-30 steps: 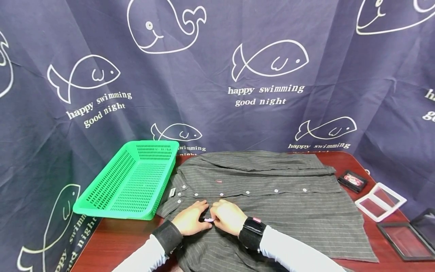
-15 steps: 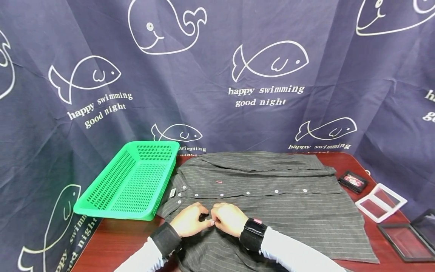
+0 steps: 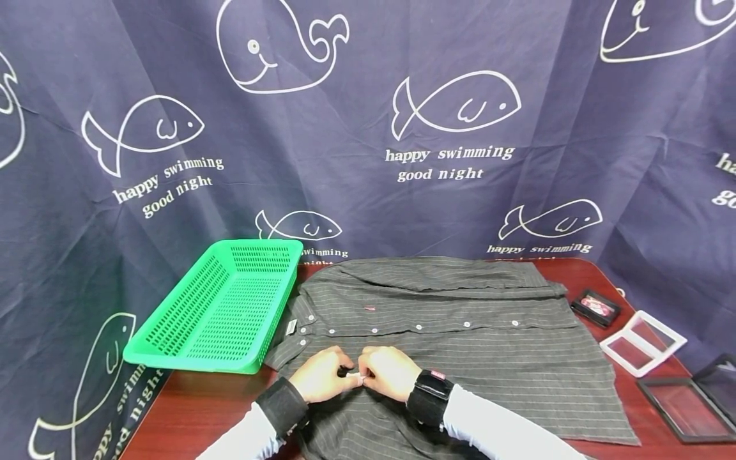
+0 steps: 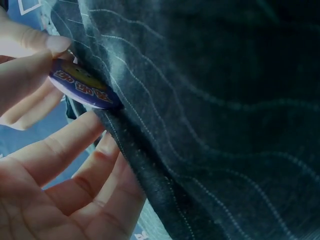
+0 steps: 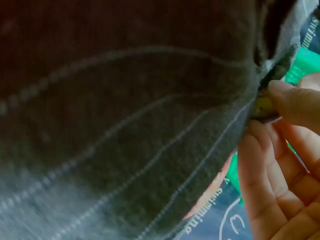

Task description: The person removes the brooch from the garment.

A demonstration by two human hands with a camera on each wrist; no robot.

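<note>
A pin badge (image 4: 84, 89), purple-rimmed with a yellow patch and lettering, stands edge-on at a folded edge of the dark grey pinstriped shirt (image 3: 448, 364). My left hand (image 3: 322, 375) bends its fingers at this edge, thumb reaching the badge. From the other side my right hand (image 3: 390, 372) meets it; in the right wrist view the badge's yellow part (image 5: 265, 106) shows between right thumb and forefinger. Fingers of both hands crowd round the badge, and its back is hidden. The shirt lies with its row of white buttons (image 3: 418, 327) running left to right.
A green plastic basket (image 3: 267, 348) stands at the left rear, close to the shirt collar (image 3: 296, 332). On the right of the red-brown table (image 3: 190, 409) lie a black box with a red label (image 3: 598, 308), a white hinged frame (image 3: 646, 344) and a black hinged frame (image 3: 684, 409). A patterned curtain (image 3: 368, 191) hangs behind.
Both hands stay over the same spot on the shirt. The left thumb has straightened slightly toward the right fingers, and less of the badge shows between them than one second ago.
</note>
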